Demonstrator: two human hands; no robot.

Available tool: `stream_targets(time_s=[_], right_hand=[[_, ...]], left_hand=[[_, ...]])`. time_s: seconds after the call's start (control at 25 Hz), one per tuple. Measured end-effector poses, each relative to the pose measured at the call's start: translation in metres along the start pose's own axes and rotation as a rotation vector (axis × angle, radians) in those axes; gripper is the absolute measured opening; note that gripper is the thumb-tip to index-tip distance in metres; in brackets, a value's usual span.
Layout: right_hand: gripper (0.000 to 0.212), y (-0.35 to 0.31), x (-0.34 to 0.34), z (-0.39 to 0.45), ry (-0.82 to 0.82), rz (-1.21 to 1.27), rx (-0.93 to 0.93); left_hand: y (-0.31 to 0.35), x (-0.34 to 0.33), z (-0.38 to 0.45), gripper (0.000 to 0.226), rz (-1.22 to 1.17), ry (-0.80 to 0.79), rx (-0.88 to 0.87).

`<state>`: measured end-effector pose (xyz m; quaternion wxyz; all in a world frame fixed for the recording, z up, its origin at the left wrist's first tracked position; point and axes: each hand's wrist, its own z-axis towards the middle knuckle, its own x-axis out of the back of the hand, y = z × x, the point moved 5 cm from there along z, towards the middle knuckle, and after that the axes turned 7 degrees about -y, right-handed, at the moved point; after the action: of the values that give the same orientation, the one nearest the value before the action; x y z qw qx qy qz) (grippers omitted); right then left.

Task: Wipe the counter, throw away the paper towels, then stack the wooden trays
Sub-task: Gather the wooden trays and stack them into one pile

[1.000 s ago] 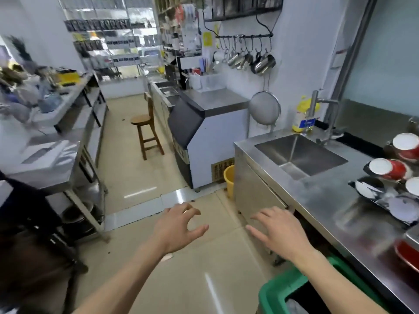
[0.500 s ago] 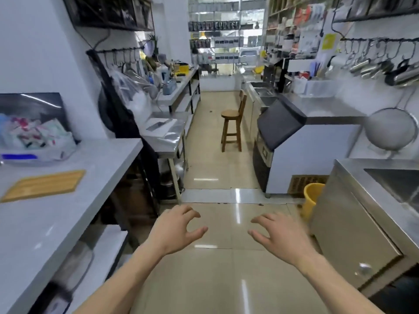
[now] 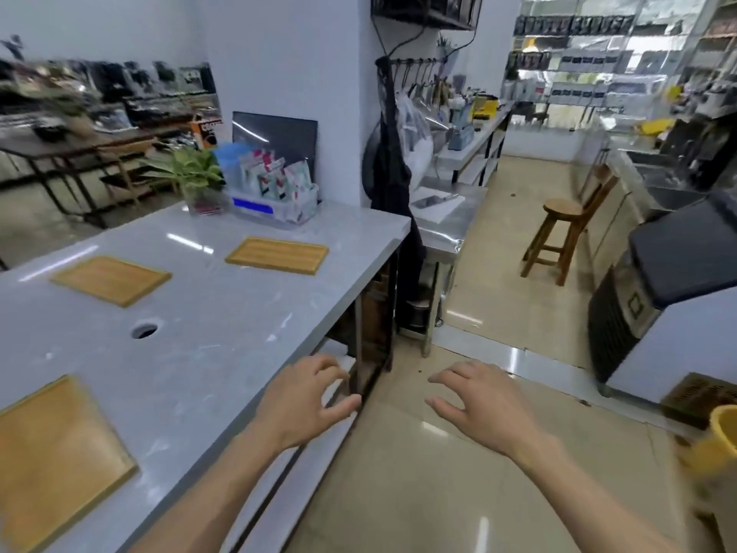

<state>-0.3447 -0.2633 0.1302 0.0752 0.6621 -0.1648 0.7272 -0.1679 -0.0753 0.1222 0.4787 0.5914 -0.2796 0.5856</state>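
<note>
Both hands, the left hand (image 3: 307,397) and right hand (image 3: 474,405), are empty with fingers spread. Three wooden trays (image 3: 277,255) lie well apart on the counter (image 3: 207,313); better to stack them with edges aligned.

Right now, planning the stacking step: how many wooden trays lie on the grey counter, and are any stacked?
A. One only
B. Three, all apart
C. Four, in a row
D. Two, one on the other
B: three lie flat and apart on the counter: the near tray, the middle tray, the far tray.
</note>
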Motion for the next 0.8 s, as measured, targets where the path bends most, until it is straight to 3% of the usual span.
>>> stream_targets(time_s=[0.44,0.8], right_hand=[[0.048,-0.149,-0.05,0.127,-0.087,0.058,0.472],[0.051,-0.239,-0.106,0.235,-0.188,0.142,0.858]], left_hand=[[-0.138,0.017,-0.11,0.06,0.016,0.082,0.437],[-0.197,0.009,-0.162,0.057,0.07,0.194,0.766]])
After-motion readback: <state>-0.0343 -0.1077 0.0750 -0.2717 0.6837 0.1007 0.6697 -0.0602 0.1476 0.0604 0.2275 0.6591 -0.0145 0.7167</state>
